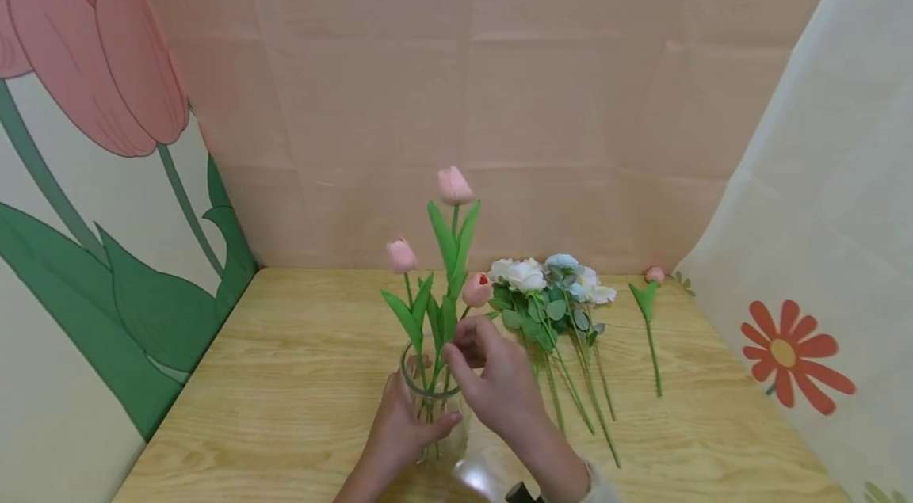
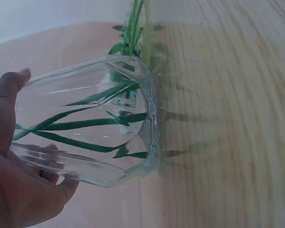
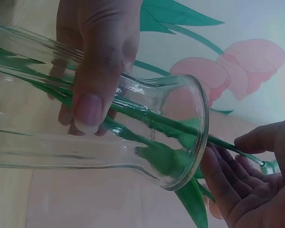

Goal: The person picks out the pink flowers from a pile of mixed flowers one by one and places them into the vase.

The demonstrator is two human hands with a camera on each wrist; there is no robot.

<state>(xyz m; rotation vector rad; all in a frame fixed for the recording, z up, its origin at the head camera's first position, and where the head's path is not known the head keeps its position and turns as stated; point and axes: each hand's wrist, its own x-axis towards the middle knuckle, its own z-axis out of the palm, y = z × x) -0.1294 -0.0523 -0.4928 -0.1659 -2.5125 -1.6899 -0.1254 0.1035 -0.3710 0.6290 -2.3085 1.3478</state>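
Observation:
A clear glass vase [image 2: 85,164] stands on the wooden table with several green stems inside. My left hand [image 1: 403,424] grips its body, the thumb across the near side. Out of its mouth rise a tall pink tulip [image 1: 454,186], a shorter pink tulip [image 1: 402,257] on the left, and a low pink tulip [image 1: 476,291] with a red patch. Just past the vase rim, my right hand [image 3: 261,175] pinches a green stem [image 3: 223,144] between thumb and fingers. That stem runs down through the mouth into the glass.
White flowers [image 1: 524,275] and a pale blue flower [image 1: 562,261] lie bunched right of the vase, stems toward me. A single pink tulip [image 1: 645,301] lies farther right on the table [image 1: 285,376]. Flower-printed cloths stand on both sides, a plain pinkish cloth [image 1: 571,91] behind.

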